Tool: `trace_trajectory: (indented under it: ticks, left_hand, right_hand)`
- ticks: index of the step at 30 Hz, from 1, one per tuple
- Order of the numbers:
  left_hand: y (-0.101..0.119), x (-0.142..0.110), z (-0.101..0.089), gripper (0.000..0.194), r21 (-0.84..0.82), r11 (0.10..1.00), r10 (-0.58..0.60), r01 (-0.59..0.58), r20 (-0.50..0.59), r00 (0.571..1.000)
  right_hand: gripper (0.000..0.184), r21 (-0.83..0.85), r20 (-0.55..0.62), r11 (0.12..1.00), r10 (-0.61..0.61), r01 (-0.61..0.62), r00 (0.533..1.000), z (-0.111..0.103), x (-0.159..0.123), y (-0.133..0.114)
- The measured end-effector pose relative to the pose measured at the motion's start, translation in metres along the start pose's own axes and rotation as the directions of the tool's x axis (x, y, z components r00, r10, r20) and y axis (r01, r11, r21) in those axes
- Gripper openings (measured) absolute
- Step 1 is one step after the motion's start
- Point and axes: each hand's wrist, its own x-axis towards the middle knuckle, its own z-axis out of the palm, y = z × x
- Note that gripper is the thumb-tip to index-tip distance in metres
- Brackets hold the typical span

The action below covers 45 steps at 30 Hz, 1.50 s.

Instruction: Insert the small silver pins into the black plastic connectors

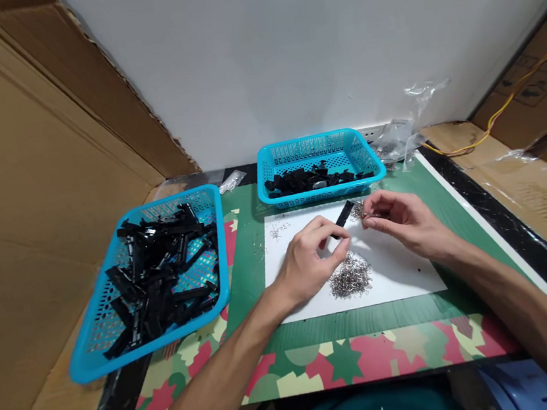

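My left hand is closed on a narrow black plastic strip, which sticks up and to the right over a white sheet. My right hand is closed in a pinch just right of the strip's tip, holding something small that I cannot make out. A heap of tiny metal pins lies on the sheet below both hands. A smaller scatter of pins lies at the sheet's far left corner.
A blue basket full of long black strips stands at the left. A second blue basket with black parts stands behind the sheet. Crumpled clear plastic bags lie at the back right. Cardboard walls stand on both sides.
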Motion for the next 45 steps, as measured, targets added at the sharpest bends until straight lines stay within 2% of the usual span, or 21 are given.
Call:
trace_trajectory:
  ticks: [4,7,11,16,22,30,38,40,45]
  left_hand:
    - [0.006,0.004,0.001,0.013,-0.149,0.987,-0.06,0.055,-0.033,0.998]
    - [0.011,0.005,0.002,0.018,-0.259,0.965,-0.071,0.048,-0.078,0.994]
    - [0.012,0.004,0.004,0.024,-0.327,0.944,-0.069,0.034,-0.098,0.993]
    - [0.008,0.004,0.005,0.029,-0.399,0.916,-0.068,0.033,-0.073,0.995]
    - [0.01,0.006,0.0,0.027,-0.359,0.933,-0.07,0.035,-0.085,0.994]
    - [0.003,0.004,-0.002,0.024,-0.193,0.981,-0.04,0.029,-0.053,0.998]
    - [0.0,0.003,-0.004,0.019,-0.131,0.991,-0.02,0.023,0.019,1.0]
    - [0.0,0.003,-0.004,0.018,-0.115,0.993,-0.018,0.021,0.028,0.999]
    - [0.003,0.003,-0.003,0.016,-0.073,0.994,-0.076,0.08,0.056,0.996]
  right_hand:
    - [0.025,0.134,0.002,0.991,-0.009,0.009,1.0,0.012,-0.003,-0.003]
    - [0.024,0.192,0.037,0.981,0.022,-0.029,0.999,0.02,-0.004,-0.003]
    - [0.029,0.278,0.053,0.957,0.073,-0.085,0.996,0.026,-0.004,0.001]
    - [0.03,0.338,0.114,0.93,0.111,-0.143,0.987,0.027,-0.004,0.004]
    - [0.022,0.206,0.149,0.97,0.098,-0.128,0.984,0.025,-0.007,-0.005]
    - [0.033,0.033,0.224,0.991,0.118,-0.128,0.967,0.022,-0.009,-0.01]
    - [0.033,-0.08,0.266,0.992,0.12,-0.102,0.956,0.02,-0.011,-0.014]
    - [0.032,-0.105,0.252,0.991,0.112,-0.088,0.961,0.019,-0.011,-0.015]
    - [0.028,-0.164,0.132,0.986,0.054,-0.032,0.99,0.018,-0.009,-0.012]
